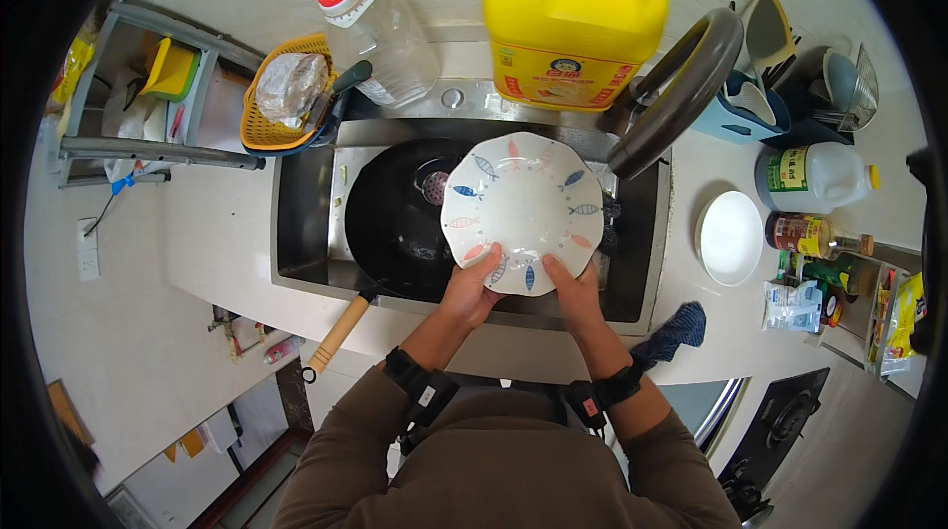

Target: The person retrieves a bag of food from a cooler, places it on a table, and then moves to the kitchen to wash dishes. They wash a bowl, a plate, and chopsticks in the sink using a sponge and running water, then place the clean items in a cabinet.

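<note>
My left hand (472,287) and my right hand (575,295) grip the near rim of a white scalloped plate (524,210) patterned with blue and pink fish. The plate is over a stainless steel sink (311,271), its face turned up to the camera. Beneath and to its left, a black wok (400,225) lies in the sink, its wooden handle (339,333) sticking out over the front edge. A round pinkish strainer (435,188) shows by the plate's left edge. The curved faucet (685,95) reaches over the sink's right end.
Behind the sink stand a yellow jug (574,25) and a clear plastic bottle (385,40). A yellow basket (255,110) is at the back left. On the right are a white bowl (729,238), a utensil holder (733,118), bottles and a blue cloth (674,336).
</note>
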The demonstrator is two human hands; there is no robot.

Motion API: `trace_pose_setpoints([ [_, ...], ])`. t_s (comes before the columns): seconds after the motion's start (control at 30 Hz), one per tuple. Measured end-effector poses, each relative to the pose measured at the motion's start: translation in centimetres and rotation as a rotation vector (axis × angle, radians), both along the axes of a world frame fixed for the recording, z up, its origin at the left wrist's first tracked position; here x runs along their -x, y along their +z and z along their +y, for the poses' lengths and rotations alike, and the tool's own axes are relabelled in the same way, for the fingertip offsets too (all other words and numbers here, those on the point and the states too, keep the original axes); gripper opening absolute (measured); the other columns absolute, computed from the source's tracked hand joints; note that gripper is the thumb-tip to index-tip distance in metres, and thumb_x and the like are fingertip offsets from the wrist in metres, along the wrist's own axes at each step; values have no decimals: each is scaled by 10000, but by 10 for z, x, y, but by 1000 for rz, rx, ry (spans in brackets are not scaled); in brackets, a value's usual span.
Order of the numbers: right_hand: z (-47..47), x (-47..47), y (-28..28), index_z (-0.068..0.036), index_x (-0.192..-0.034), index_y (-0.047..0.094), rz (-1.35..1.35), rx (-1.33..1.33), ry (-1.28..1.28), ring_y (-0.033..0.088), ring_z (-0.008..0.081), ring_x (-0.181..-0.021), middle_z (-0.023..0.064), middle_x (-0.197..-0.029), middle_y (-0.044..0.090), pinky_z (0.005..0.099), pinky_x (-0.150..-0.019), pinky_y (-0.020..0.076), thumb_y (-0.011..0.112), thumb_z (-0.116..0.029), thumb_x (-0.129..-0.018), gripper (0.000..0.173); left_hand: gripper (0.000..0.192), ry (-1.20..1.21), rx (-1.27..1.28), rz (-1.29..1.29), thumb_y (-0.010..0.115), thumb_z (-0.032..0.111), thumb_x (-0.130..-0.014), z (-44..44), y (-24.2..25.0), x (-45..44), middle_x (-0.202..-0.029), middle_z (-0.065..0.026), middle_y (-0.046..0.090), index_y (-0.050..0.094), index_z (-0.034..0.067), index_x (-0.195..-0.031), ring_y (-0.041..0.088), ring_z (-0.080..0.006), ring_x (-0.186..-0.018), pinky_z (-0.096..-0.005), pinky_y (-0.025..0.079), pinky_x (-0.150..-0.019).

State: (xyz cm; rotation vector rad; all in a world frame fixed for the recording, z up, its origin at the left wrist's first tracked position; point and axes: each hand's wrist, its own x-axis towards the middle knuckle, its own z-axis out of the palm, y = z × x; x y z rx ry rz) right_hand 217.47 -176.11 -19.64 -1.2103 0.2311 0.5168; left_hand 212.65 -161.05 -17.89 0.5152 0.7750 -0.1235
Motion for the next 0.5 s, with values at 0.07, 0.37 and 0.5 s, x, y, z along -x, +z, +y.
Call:
trace_pose_setpoints([
  [0.07, -8, 0, -5, 5, -1155, 474, 50, -20, -43, 575, 154, -896, 79, -1015, 583, 273, -780, 477, 608, -38, -789, 393, 370, -106, -65, 30, 602, 125, -842, -3, -5, -8, -1056, -91, 582, 475, 16, -1172, 598, -195, -931, -348, 514, -775],
  [0.37, -74, -54, 24, 4, -1169, 474, 143, 189, 308, 568, 136, -857, 73, -1003, 590, 262, -722, 485, 580, -25, -797, 388, 413, -433, -417, 172, 670, 270, -806, 21, -24, -64, -920, -126, 642, 575, -59, -1038, 644, -200, -773, -299, 533, -631],
  [0.5, -77, -61, 44, 18, -1193, 457, -191, 467, 433, 582, 208, -891, 112, -1029, 600, 290, -787, 458, 589, -71, -797, 427, 457, -406, -494, 37, 642, 354, -821, 22, -39, -81, -898, -95, 644, 592, -61, -1003, 626, -154, -748, -279, 506, -661],
])
